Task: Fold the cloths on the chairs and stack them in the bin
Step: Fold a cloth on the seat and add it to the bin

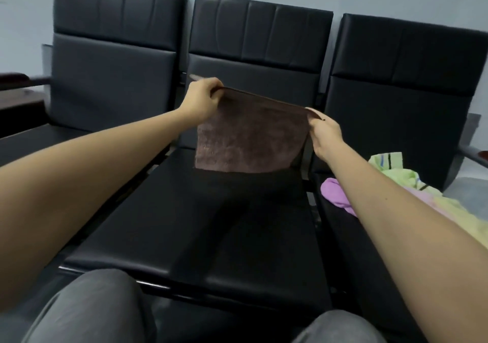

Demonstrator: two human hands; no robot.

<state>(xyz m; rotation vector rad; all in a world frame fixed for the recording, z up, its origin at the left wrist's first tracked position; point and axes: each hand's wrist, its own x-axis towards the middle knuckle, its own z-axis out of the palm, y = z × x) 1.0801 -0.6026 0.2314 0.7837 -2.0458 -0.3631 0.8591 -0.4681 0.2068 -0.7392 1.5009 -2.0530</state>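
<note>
While both hands pinch its top corners, left hand [202,97] and right hand [326,134], the fuzzy brown cloth [248,139] hangs flat above the middle black leatherette chair seat [211,231]; crumpled pastel cloths [396,184] lie right.

The single head-worn camera looked forward and down from above the person's knees [87,308], close in front of a row of three black chairs [211,224] backed by a pale wall [26,12]. Its wide lens showed the row tilted across the frame. The left hand [202,99] and right hand [326,134], holding a brown cloth [248,142], sat near the centre.
</note>
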